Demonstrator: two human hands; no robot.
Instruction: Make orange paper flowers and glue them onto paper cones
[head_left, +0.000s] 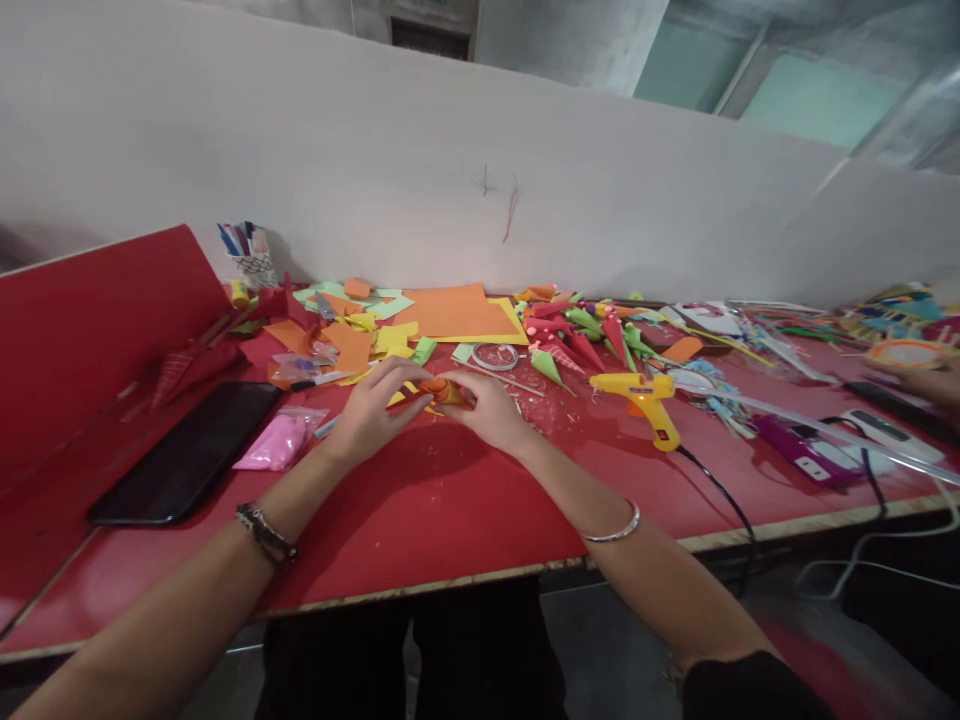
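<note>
Both my hands meet over the middle of the red table (450, 500). My left hand (371, 410) and my right hand (491, 405) pinch a small orange rolled paper piece (442, 390) between their fingertips, just above the tabletop. Each wrist wears a bracelet. Behind the hands lie orange and yellow paper sheets (457, 312) and a heap of small red, green and pink paper cones (577, 335). A yellow hot glue gun (645, 400) stands on the table to the right of my right hand.
A black phone (191, 450) and a pink packet (277, 440) lie at the left. A pen cup (251, 255) stands by the back wall. A purple device (799, 450), cables and paper scraps cover the right side, where another person's hand (926, 380) shows.
</note>
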